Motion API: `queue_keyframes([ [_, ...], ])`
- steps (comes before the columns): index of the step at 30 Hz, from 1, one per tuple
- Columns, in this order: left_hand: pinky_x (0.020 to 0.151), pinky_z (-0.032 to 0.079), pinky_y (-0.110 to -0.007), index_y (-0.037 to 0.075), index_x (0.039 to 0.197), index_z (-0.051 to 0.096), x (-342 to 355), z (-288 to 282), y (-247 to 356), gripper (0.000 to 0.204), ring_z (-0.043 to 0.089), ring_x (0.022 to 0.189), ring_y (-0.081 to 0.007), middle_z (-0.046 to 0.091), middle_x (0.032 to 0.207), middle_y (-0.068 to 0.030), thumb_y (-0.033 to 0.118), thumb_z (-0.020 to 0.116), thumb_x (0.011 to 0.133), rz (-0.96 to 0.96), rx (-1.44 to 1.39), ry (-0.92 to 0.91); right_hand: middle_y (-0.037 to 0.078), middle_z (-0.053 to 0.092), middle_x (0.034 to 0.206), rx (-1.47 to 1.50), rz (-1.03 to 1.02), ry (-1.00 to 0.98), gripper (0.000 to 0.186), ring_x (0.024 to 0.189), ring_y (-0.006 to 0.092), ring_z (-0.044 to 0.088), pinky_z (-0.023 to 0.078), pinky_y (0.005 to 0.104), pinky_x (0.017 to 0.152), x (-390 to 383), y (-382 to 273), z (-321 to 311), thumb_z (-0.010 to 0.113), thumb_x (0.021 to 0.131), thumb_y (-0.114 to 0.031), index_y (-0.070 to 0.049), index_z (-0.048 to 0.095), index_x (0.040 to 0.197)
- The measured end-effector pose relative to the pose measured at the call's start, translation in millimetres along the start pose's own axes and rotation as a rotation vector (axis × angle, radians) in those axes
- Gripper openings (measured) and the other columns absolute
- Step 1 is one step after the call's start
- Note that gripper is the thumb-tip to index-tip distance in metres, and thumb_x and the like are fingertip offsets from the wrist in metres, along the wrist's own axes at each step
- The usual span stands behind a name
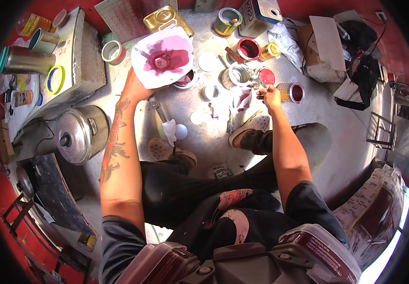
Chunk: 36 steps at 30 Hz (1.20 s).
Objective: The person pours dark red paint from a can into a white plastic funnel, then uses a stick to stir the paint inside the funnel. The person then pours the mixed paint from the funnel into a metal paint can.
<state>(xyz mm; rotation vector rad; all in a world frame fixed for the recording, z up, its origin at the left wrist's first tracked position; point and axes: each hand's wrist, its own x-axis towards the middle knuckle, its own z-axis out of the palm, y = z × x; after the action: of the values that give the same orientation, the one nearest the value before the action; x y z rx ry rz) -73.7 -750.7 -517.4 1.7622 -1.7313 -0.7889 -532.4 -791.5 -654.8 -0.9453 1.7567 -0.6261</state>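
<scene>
Your left hand (pixel 139 89) is supporting a likely flimsy sheet (pixel 143 56), best held underneath — fingers' state unclear; your right hand (pixel 269 97) is pinching something indistinct (pixel 259 81).

Two hands (pixel 139 89) (pixel 270 97), two clogs (pixel 159 148) (pixel 257 123), one pink-stained white sheet (pixel 143 52). Left: one large lidded pot (pixel 79 135). Near: two filter cartridges (pixel 161 264) (pixel 315 248); far: one gold rectangular tin (pixel 171 21).

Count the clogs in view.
2: the left clog, on the left foot, lower in the picture; the right clog, on the right foot, below the right hand. Neither is fully hidden.
</scene>
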Motion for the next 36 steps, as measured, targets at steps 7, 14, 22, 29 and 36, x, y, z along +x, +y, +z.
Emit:
queue_keyframes([
  [7,0.088,0.053,-0.044,0.007,0.115,0.069,14,17,-4,0.066,0.068,0.102,-0.0368,0.072,0.109,-0.0166,0.039,0.090,0.061,0.096,-0.054,-0.002,0.004,0.069,0.085,0.188,-0.302,0.272,0.020,0.070,0.0121,0.067,0.051,0.0267,0.060,-47,-67,-23,0.055,0.105,-0.024,-0.006,0.060,0.097],
  [14,0.089,0.051,-0.046,0.011,0.117,0.068,11,22,-1,0.069,0.067,0.102,-0.0360,0.072,0.109,-0.0146,0.043,0.090,0.061,0.148,-0.016,0.000,0.008,0.065,0.079,0.206,-0.943,0.266,0.020,0.066,0.0136,0.061,0.048,0.0267,0.062,-171,-205,-97,0.051,0.107,-0.020,-0.002,0.056,0.102],
  [22,0.097,0.041,-0.052,0.014,0.125,0.063,2,33,4,0.069,0.059,0.118,-0.0314,0.067,0.122,-0.0109,0.042,0.086,0.066,0.224,0.066,-0.032,0.008,0.065,0.080,0.044,-1.185,-0.006,0.015,0.069,0.0120,0.062,0.049,0.0245,0.066,-249,-289,-21,0.054,0.105,-0.012,0.002,0.059,0.103],
  [29,0.099,0.037,-0.056,0.014,0.130,0.059,-7,35,12,0.075,0.057,0.122,-0.0315,0.064,0.126,-0.0100,0.043,0.085,0.066,0.270,0.052,-0.021,0.009,0.063,0.074,-0.418,-1.368,-0.070,0.010,0.062,0.0173,0.064,0.048,0.0287,0.058,-257,-293,42,0.066,0.096,-0.009,0.000,0.064,0.101],
  [36,0.099,0.037,-0.059,0.014,0.128,0.060,-17,18,30,0.071,0.058,0.122,-0.0322,0.065,0.124,-0.0110,0.043,0.084,0.068,0.222,0.050,-0.036,0.012,0.061,0.075,-0.504,-1.429,-0.064,0.010,0.061,0.0257,0.061,0.048,0.0326,0.058,-266,-305,47,0.069,0.093,-0.008,-0.001,0.063,0.097],
])
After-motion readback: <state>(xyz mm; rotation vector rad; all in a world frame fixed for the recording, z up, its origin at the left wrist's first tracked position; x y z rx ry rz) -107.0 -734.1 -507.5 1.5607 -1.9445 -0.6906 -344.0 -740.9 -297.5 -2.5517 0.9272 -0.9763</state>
